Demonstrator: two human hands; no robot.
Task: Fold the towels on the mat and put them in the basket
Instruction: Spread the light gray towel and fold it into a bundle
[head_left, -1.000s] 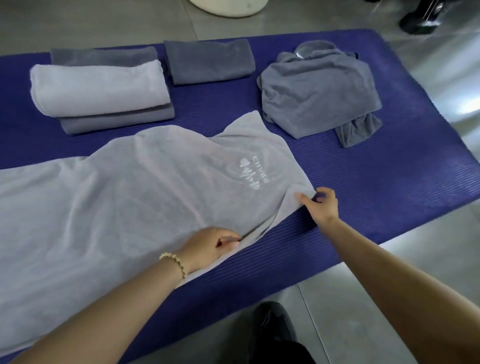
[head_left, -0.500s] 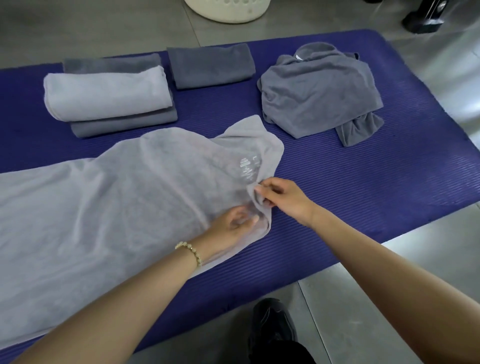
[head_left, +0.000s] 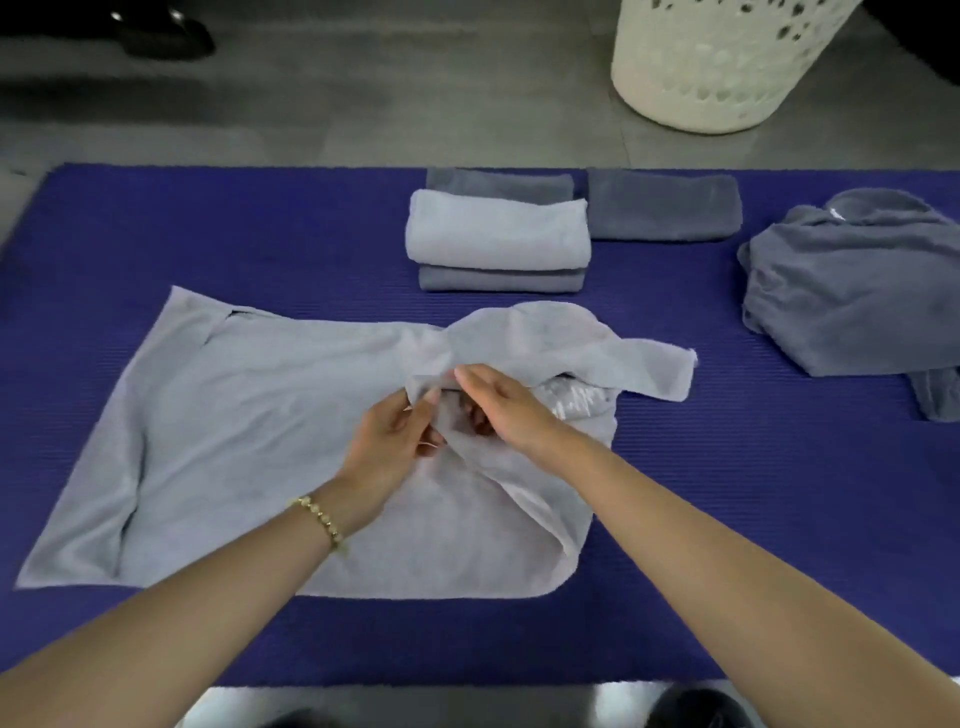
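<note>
The light grey towel (head_left: 249, 415) lies spread on the purple mat (head_left: 208, 223), which rests on the grey floor (head_left: 363, 104). The towel's left part is flat. Its right part is gathered into a raised fold at the centre, with one corner flipped outward to the right. The left hand (head_left: 395, 441) is at the raised fold, fingers curled, pinching the fabric between thumb and fingertips. A beaded bracelet (head_left: 319, 519) sits on the left wrist. The right hand (head_left: 498, 410) lies over the same fold, just beside the left hand, with its fingers straight and together. Its thumb is hidden beneath the palm, so a pinch cannot be confirmed. At the far edge of the mat, a folded light towel (head_left: 498, 231) rests on a folded dark grey towel (head_left: 501, 279). A second folded dark towel (head_left: 665, 205) lies just to the right of this stack. A crumpled dark grey pile (head_left: 857, 291) lies at the right side of the mat. The white perforated basket (head_left: 727, 67) stands on the floor beyond the mat, well apart from the hands.
</note>
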